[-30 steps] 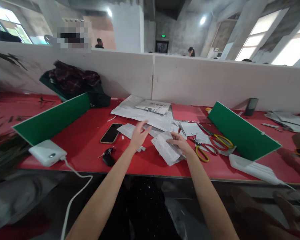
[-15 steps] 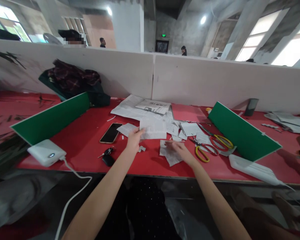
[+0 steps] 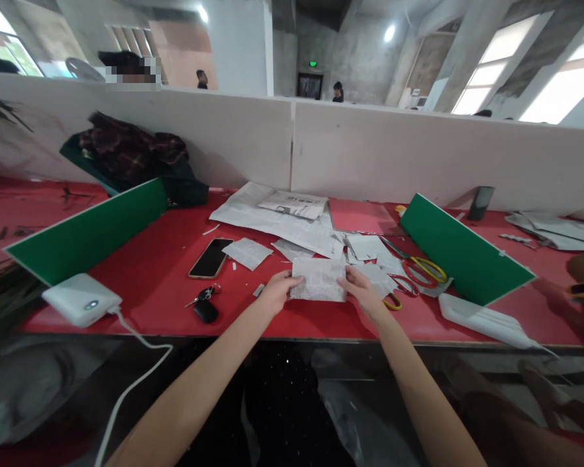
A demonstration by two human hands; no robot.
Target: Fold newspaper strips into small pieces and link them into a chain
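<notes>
Left hand (image 3: 277, 290), right hand (image 3: 361, 290) pinching printed paper slip (image 3: 318, 280) over red worktop (image 3: 165, 285). Scissors (image 3: 413, 275) at 3 o'clock, phone (image 3: 211, 257) at 10, keys (image 3: 203, 305) at 9.

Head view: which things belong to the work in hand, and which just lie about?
In hand:
- left hand
- right hand
- newspaper piece held by both
- paper scraps
- scissors

Lying about:
- phone
- car key
- power bank
- green boards
- clothes bundle
</notes>
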